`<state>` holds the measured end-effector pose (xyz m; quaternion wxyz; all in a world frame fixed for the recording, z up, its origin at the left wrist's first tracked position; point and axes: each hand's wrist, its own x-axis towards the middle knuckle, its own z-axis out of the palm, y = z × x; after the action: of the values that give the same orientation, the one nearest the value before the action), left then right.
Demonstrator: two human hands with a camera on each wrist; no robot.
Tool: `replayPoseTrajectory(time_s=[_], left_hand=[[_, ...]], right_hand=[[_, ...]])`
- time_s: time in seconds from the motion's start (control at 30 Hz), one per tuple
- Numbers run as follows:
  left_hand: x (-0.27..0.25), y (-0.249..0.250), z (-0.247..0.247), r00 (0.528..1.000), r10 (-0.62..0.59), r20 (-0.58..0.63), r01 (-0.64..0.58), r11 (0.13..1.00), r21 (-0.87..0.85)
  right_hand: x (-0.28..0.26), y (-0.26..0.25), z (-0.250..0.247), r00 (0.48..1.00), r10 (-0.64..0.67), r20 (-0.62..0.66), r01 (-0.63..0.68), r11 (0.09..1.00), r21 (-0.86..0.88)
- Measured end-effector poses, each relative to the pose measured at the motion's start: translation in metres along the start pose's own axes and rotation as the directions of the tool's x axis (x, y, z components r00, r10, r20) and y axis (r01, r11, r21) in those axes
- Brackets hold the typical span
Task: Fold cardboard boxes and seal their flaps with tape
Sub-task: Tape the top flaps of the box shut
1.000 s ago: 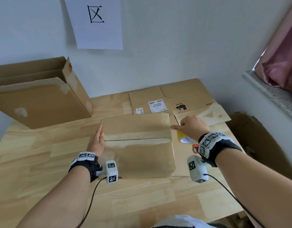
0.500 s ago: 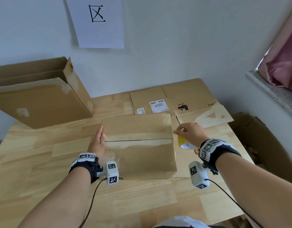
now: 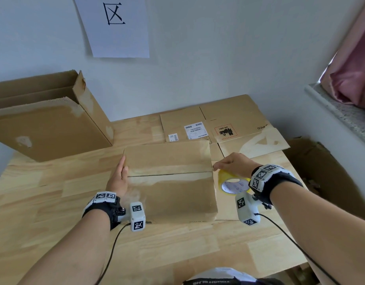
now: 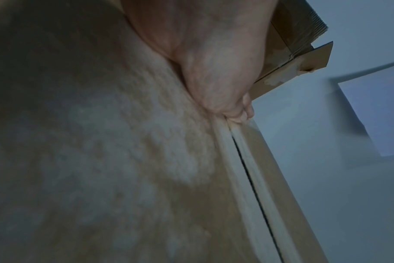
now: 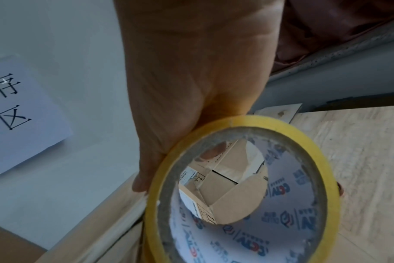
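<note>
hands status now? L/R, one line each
Left hand: open, fingers straight, pressed against the left end of the box at the flap seam.
Right hand: holding the yellow tape roll at the seam's right end.

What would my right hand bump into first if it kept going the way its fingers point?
Probably the box: the right hand, gripping the tape roll, points left at the right end of its seam. Depth is unclear.
</note>
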<state>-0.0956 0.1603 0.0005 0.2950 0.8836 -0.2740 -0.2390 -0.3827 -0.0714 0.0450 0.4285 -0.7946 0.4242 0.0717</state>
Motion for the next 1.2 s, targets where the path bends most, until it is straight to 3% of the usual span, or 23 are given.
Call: replayPoseTrajectory(time_s=[0.77,1.2], left_hand=[[0.000,0.000,0.000,1.000,-0.009,-0.014,0.009,1.000,0.022],[0.002,-0.003,0.001,1.000,-0.015,-0.006,0.015,1.000,-0.005]], right_hand=[[0.010,0.009,0.003,0.998,0.007,0.057,-0.019,0.977,0.211],[0.024,0.008,-0.004,0.999,-0.041,-0.004,0.041,0.993,0.111]])
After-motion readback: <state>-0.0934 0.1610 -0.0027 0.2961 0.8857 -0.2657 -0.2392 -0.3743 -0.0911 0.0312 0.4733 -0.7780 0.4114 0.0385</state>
